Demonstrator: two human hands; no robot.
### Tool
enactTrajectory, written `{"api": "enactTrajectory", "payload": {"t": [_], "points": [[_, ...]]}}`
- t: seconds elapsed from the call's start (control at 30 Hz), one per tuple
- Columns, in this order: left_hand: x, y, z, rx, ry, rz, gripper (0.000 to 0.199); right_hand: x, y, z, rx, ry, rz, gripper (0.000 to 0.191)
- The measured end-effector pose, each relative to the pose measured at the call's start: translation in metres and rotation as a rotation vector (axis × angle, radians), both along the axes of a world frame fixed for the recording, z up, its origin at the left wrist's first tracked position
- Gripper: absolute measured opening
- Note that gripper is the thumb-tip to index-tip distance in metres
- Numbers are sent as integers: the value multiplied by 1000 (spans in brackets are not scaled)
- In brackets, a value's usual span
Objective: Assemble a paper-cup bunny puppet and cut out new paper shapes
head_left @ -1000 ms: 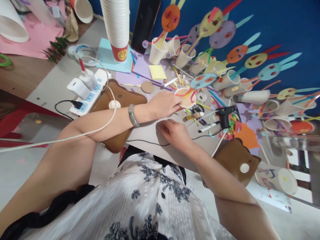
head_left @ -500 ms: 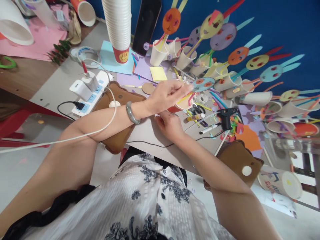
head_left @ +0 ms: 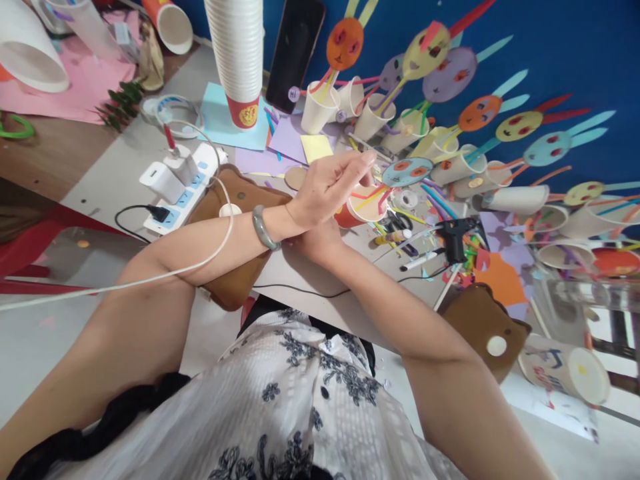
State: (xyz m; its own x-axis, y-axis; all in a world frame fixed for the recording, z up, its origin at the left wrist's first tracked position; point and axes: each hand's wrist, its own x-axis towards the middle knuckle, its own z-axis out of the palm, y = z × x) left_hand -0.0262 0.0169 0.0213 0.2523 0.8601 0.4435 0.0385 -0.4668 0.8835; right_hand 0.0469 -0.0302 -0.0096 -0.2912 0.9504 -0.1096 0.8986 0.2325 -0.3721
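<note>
My left hand (head_left: 327, 190), with a grey-green bangle on its wrist, is raised over the table with its fingers curled and the thumb along them. Whether anything is in the fingers is hidden. Just right of it is a light blue oval paper face (head_left: 407, 172) with orange eyes. Below that face stands a red and white paper cup (head_left: 367, 208) with coloured strips in it. My right hand (head_left: 320, 239) lies under the left hand and wrist, which hide its fingers.
A tall stack of paper cups (head_left: 234, 60) stands near a phone (head_left: 295, 53). Several paper-faced rabbits in cups line the blue wall. A black glue gun (head_left: 454, 240) lies at right. A power strip (head_left: 187, 193) with a white cable sits at left.
My left hand has drawn back slightly from the blue paper face, its fingers now more curled. My right hand has shifted left, beneath the left wrist.
</note>
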Motion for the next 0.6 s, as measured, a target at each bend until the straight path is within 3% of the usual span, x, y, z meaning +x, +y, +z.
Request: {"api": "enactTrajectory", "payload": {"t": [0.33,0.47,0.6], "points": [[0,-7,2,10,-60,-26,74,0,-7,-1,-30,152,-17,9],[0,-7,2,16,-183,-72,65,17,-29,5,-1,251,7,9],[2,-6,1,37,-183,-53,66,49,-62,19,16,564,-26,12]]}}
